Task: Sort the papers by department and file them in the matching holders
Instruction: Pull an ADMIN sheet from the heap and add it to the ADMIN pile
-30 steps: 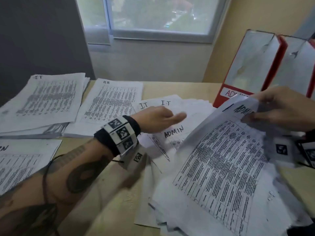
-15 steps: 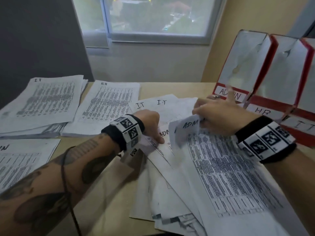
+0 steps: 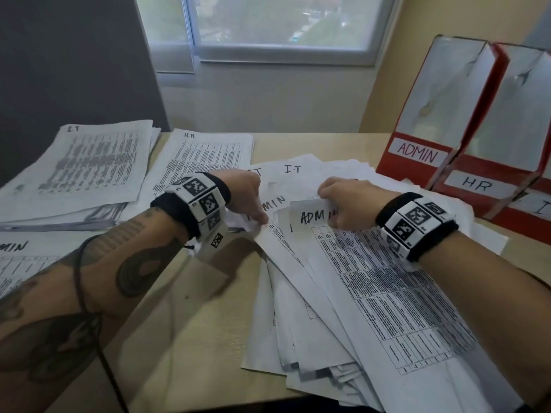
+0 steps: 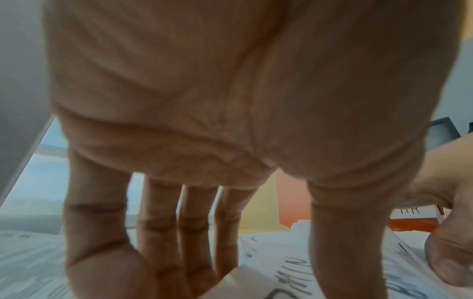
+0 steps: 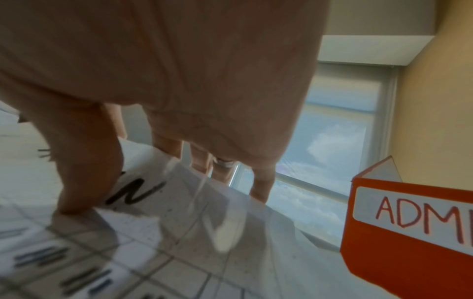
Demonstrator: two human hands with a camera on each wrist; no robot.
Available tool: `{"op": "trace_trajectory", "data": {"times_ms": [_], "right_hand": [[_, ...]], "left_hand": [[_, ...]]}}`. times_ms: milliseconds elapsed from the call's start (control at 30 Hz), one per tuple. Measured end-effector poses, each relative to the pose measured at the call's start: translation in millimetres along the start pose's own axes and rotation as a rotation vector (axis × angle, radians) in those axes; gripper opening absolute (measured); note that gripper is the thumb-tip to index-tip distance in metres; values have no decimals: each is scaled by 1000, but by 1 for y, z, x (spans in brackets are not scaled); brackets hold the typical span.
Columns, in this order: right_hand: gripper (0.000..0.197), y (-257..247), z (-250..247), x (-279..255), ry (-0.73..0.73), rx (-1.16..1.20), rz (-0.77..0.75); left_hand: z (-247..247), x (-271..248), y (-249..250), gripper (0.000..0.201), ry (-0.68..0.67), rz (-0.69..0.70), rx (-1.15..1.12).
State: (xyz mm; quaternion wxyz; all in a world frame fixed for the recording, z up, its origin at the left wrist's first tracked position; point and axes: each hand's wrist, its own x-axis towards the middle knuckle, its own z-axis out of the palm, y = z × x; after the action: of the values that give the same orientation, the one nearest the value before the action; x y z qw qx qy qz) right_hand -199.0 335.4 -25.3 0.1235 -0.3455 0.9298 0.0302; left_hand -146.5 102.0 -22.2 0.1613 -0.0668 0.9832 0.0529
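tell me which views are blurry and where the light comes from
Head view: fairly sharp, daylight from the window, soft shadow under the left hand. Left wrist view: palm fills the frame, papers smeared. Right wrist view: right hand dim against the bright window, printed sheet blurred, red holder label readable.

A pale wooden desk (image 3: 208,323) stands against a white wall. Above it — a window (image 3: 280,22) with a grey frame, blurred greenery outside. A dark panel (image 3: 68,70) covers the far left; yellow wall (image 3: 417,25) right.
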Motion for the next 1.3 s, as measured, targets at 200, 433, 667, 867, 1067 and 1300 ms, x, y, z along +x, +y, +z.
{"op": "trace_trajectory", "data": {"times_ms": [200, 433, 667, 867, 1067, 1300], "right_hand": [[11, 1, 1, 6, 66, -68, 40], [15, -4, -1, 9, 20, 24, -40], [22, -6, -9, 11, 12, 65, 52], [35, 12, -39, -7, 179, 280, 18], [64, 27, -61, -23, 327, 470, -194], [29, 27, -59, -39, 411, 274, -274]], "left_hand": [[-8, -4, -7, 25, 83, -40, -145], [-9, -6, -8, 15, 115, -7, -247], [-17, -14, -18, 32, 148, -51, -287], [-29, -22, -18, 10, 197, 130, -373], [-49, -40, 14, 12, 226, 435, -574], [-54, -47, 29, 36, 24, 625, -936]]}}
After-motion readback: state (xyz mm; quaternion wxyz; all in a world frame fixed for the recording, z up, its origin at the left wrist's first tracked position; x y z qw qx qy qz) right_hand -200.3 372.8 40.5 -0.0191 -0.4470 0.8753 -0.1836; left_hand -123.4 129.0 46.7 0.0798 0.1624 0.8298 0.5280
